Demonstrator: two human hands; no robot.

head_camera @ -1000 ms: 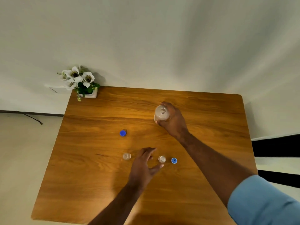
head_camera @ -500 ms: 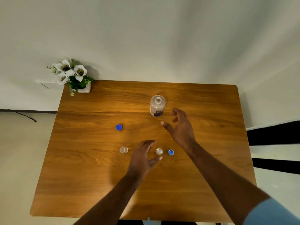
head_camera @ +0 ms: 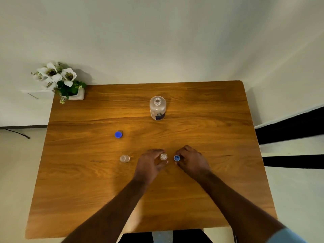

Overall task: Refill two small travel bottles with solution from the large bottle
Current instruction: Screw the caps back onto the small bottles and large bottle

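Observation:
The large clear bottle [head_camera: 157, 108] stands uncapped at the back middle of the wooden table [head_camera: 87, 190]. Two small clear travel bottles stand open nearer me: one [head_camera: 124, 158] alone on the left, the other [head_camera: 163, 156] with my left hand [head_camera: 150, 165] wrapped around its side. My right hand [head_camera: 192, 160] pinches a small blue cap [head_camera: 176, 158] that rests on the table just right of that bottle. A larger blue cap [head_camera: 118, 134] lies apart at the left middle.
A white pot of white flowers [head_camera: 70, 85] sits at the table's back left corner. A white wall rises behind the table. The floor drops off at both side edges, with a dark strip on the right.
My right hand let go of the large bottle, left it standing at the back, and came down to the small blue cap. My left hand closed around the right travel bottle.

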